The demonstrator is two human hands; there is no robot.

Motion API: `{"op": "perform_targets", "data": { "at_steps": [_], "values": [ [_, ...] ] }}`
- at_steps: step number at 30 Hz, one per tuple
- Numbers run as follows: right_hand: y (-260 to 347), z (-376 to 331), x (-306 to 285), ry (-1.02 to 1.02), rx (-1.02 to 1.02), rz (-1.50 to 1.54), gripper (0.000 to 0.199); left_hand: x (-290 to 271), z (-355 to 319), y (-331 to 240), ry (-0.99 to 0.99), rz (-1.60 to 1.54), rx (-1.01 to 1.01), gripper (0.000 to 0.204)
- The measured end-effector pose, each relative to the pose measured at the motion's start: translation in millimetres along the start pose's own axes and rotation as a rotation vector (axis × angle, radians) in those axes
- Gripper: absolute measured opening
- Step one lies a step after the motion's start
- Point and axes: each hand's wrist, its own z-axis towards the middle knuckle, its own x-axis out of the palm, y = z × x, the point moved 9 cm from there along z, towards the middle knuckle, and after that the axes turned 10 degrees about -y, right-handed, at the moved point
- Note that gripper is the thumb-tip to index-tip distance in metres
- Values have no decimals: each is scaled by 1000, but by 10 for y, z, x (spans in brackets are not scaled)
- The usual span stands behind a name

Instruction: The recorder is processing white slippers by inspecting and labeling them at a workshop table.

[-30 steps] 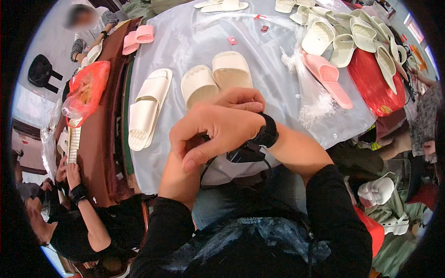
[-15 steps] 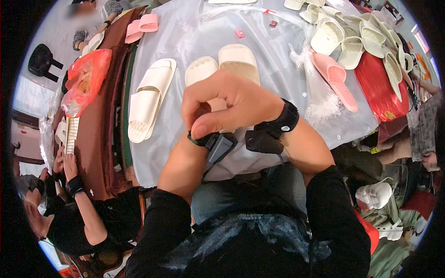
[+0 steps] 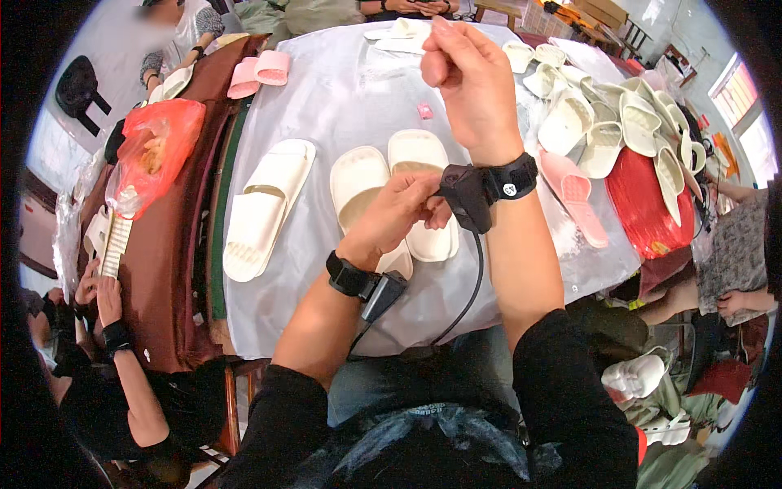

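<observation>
My left hand (image 3: 383,220) has its fingers closed at the edge of a black box-shaped device (image 3: 466,198) strapped to my right wrist. My right hand (image 3: 481,98) is raised above the table, its fingers curled in, with nothing visible in them. A similar black device (image 3: 384,295) hangs from the strap on my left wrist. Beneath my hands lie a cream slide sandal (image 3: 358,175) and another cream slide sandal (image 3: 417,151), both partly hidden. To the left, a pair of cream slides (image 3: 269,208) overlaps on the plastic sheet.
A clear plastic sheet (image 3: 318,90) covers the table. Pink slides (image 3: 261,72) sit at its far left, a pink slide (image 3: 574,196) at the right. Many pale slides (image 3: 603,122) are heaped by a red bag (image 3: 652,204). A co-worker's hands (image 3: 106,297) work at left.
My right hand has risen from over my left wrist to up above the table. My left hand, hidden before, now shows at the right wrist's device. The view has tilted up slightly.
</observation>
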Motion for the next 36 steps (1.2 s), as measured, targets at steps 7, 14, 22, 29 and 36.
{"op": "perform_targets", "data": {
  "at_steps": [7,14,22,29,36],
  "values": [
    [-571,110,-630,-238,213,195,23,-267,58,-187,-305,198,274,38],
    [-691,105,-779,-300,-32,-553,26,-170,-49,-356,-411,502,554,32],
    [-474,-133,-146,1,-772,-1275,22,-24,-86,-432,-381,817,717,42],
    [-602,-156,-151,37,-675,-1272,22,88,-160,-456,-400,999,853,43],
    [-860,-96,-263,45,-251,-1081,20,163,-298,-583,-481,1145,1037,36]
  ]
}}
